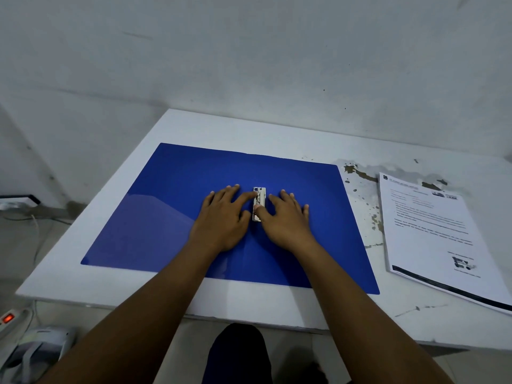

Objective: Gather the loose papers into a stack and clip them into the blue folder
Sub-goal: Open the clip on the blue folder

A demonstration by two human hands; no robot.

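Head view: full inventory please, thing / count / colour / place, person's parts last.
blue folder: 1, blue, open flat mid-table
metal clip: 1, silver, on the folder's spine
papers: 1 stack, white, printed, right of the folder
table: 1, white, paint chipped at right
power strip: 1, white, red switch lit, floor at left
shoes: white-grey, count unclear, floor lower left
left hand: fingers flat on the folder, index finger touching the clip
right hand: fingers flat, thumb on the clip
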